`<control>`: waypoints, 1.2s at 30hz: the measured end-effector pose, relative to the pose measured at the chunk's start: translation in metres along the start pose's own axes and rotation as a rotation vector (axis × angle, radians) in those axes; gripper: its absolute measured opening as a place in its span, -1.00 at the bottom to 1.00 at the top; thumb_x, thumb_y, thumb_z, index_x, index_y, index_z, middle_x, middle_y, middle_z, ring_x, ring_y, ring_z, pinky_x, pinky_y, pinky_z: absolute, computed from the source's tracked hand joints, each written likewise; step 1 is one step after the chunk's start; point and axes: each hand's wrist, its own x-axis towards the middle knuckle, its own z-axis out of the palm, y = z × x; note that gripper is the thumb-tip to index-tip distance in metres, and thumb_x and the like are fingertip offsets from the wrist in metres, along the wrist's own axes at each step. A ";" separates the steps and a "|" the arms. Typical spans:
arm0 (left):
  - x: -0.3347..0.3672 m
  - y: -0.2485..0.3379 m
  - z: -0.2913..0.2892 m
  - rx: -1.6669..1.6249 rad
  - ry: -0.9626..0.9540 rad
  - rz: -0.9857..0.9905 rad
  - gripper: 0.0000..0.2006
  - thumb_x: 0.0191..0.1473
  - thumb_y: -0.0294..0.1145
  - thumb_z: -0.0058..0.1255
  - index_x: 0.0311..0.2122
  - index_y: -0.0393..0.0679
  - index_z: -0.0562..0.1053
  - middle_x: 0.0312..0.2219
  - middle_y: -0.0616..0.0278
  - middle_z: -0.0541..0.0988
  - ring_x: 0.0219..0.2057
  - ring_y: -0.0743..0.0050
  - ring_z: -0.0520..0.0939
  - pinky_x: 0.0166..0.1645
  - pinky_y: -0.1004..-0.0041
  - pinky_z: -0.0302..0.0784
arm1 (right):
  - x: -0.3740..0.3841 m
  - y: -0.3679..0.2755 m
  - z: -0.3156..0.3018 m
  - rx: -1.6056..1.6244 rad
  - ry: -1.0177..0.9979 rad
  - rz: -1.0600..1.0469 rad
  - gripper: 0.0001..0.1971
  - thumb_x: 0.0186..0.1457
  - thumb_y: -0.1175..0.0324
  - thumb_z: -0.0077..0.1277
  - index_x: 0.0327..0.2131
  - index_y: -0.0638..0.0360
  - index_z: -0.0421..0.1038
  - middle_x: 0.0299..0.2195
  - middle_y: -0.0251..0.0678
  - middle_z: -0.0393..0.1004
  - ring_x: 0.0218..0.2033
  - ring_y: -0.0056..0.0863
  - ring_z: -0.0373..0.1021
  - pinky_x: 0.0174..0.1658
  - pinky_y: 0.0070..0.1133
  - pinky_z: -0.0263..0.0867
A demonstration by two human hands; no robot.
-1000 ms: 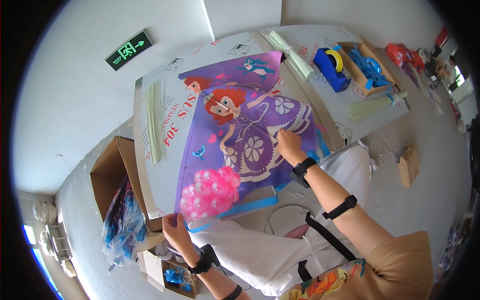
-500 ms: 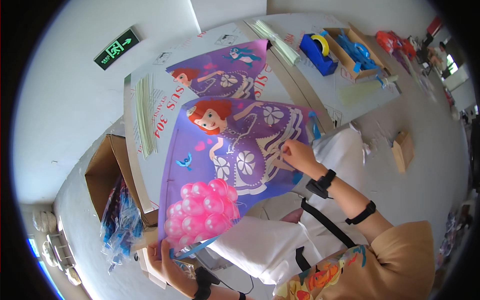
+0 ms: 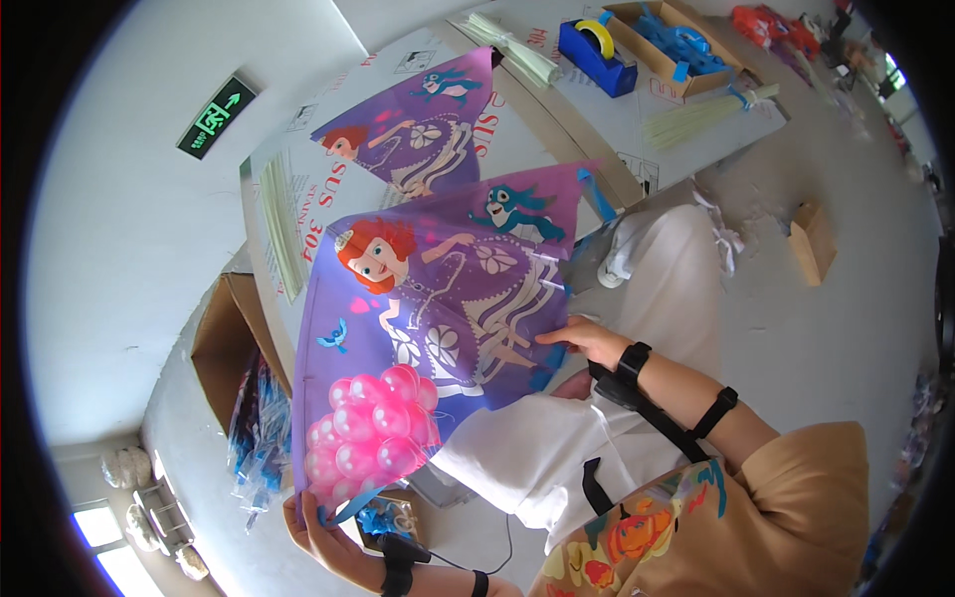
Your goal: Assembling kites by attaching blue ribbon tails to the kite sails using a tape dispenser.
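Kite (image 3: 428, 328) appears light, thin and floppy; left hand (image 3: 320, 525) and right hand (image 3: 587, 338) pinch opposite edges; grip there.

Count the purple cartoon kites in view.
2. One kite is held between the left hand and right hand; a second kite lies on the table behind. Others may be hidden.

**Purple kite held up off the table, both hands on it**

Left hand (image 3: 323, 527) pinches the kite (image 3: 428, 338) at its lower corner, under the pink balloon print. Right hand (image 3: 587, 340) grips its right edge. A second kite (image 3: 418, 139) lies flat on the table (image 3: 597, 129) just beyond the held one. Farther beyond it: blue tape dispenser (image 3: 595, 45), bundle of pale sticks (image 3: 701, 111). Open cardboard box (image 3: 224, 348) left of the kite.
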 end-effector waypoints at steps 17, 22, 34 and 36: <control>-0.005 0.010 0.007 0.046 0.075 0.151 -0.74 0.07 -0.33 0.18 -0.19 -0.22 0.45 -0.33 0.26 0.49 -0.33 0.55 0.50 -0.31 0.63 0.43 | -0.051 -0.070 0.030 0.146 0.001 -0.554 -0.65 -0.07 0.52 0.15 -0.12 0.28 0.44 -0.24 -0.32 0.54 -0.21 -0.55 0.46 -0.09 -0.62 0.34; -0.019 0.026 0.066 -0.127 -0.062 0.198 -0.85 0.11 -0.37 0.13 -0.25 -0.18 0.46 -0.39 0.32 0.48 -0.37 0.62 0.48 -0.29 0.64 0.40 | -0.113 -0.143 -0.018 0.209 0.134 -0.842 -0.73 -0.02 0.54 0.08 -0.17 0.28 0.45 -0.26 -0.33 0.55 -0.22 -0.57 0.46 -0.09 -0.62 0.34; -0.063 -0.013 0.296 -0.095 -0.954 -0.101 -0.80 0.07 -0.50 0.16 -0.23 -0.28 0.41 -0.45 0.21 0.60 -0.42 0.61 0.59 -0.38 0.59 0.48 | -0.243 -0.286 -0.070 0.403 0.237 -1.472 -0.66 0.02 0.63 0.04 -0.07 0.26 0.38 -0.19 -0.29 0.53 -0.15 -0.49 0.48 -0.08 -0.55 0.41; -0.058 -0.030 0.344 -0.143 -1.073 0.073 -0.75 0.04 -0.48 0.18 -0.19 -0.31 0.42 -0.42 0.14 0.63 -0.38 0.49 0.64 -0.33 0.54 0.52 | -0.267 -0.312 -0.055 0.359 0.049 -1.650 -0.66 0.02 0.63 0.04 -0.08 0.27 0.38 -0.20 -0.28 0.53 -0.14 -0.50 0.48 -0.08 -0.55 0.41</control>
